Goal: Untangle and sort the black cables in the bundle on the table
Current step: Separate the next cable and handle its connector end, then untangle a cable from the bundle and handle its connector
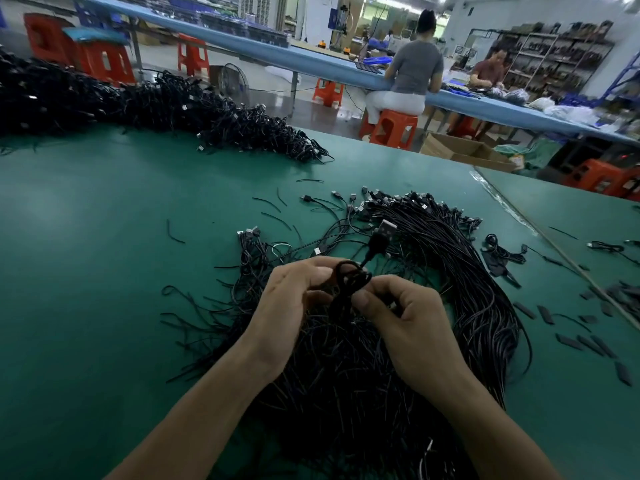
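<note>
With my left hand (pixel 294 289) and right hand (pixel 405 313) each in a pinching grip on one looped cable (pixel 349 277) above the bundle (pixel 346 375) at centre frame, I judge I'm mid-untangle and must next tease the loop open.

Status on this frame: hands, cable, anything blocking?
Left hand and right hand both pinch one coiled cable above the bundle. Plug sticks up. Nothing in the way.

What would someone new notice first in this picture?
At the centre, the left hand and right hand pinch a small coiled black cable, its USB plug sticking up. Beneath them a bundle of black cables fans across the green table, and a longer heap of cables lies at the far left.
</note>
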A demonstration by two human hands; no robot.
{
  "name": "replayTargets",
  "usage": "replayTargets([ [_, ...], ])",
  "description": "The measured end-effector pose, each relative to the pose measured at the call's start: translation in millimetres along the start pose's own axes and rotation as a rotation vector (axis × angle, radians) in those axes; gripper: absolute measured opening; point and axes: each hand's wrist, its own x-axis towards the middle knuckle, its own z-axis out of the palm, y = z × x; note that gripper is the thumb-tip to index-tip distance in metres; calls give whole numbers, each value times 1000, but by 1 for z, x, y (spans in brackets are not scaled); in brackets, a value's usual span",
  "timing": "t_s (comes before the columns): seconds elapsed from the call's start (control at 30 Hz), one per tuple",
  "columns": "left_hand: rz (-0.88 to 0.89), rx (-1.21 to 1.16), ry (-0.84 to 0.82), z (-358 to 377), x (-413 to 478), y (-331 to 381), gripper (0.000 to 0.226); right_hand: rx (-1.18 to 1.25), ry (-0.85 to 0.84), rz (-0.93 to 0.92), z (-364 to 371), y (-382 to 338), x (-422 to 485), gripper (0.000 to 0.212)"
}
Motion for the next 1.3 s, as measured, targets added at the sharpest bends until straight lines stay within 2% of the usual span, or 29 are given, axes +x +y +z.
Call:
replayTargets([
  [0.1,23,-10,22,-2,-1,2,34,40,36,35,-1,5,2,19],
  [0.23,71,144,-146,0,-6,3,11,65,95,57,-3,9,6,16],
  [0.27,59,192,-123,2,-6,1,14,77,110,55,-3,8,7,15],
  [0.37,-17,291,6,5,-5,-6,42,129,150,32,-1,5,7,17],
  [0.43,-111,307,19,6,-5,-6,44,178,140,15,1,2,6,19],
  [0.5,-157,243,-17,9,-6,-6,33,218,103,-8,3,0,5,19],
  [0.6,-104,103,-7,8,-6,-3,10,258,60,-21,4,1,4,17],
  [0.7,-172,-115,21,7,-5,3,30,218,28,-22,3,2,3,16],
  [0.77,-133,-109,40,8,-5,4,22,217,-1,-18,3,2,3,12],
  [0.87,-89,-26,68,3,-3,3,27,209,-55,36,2,8,4,14],
  [1.0,-96,90,46,-5,4,-3,23,53,-99,124,-1,27,7,12],
  [1.1,4,336,216,-14,22,-9,24,-208,19,198,-10,59,20,11],
  [1.17,70,516,354,-28,39,-9,23,-422,66,313,-22,85,29,16],
  [1.23,110,722,421,-46,60,-9,23,-577,10,491,-32,109,38,31],
  [1.3,82,884,441,-60,77,-10,18,-670,-76,621,-33,123,43,32],
])
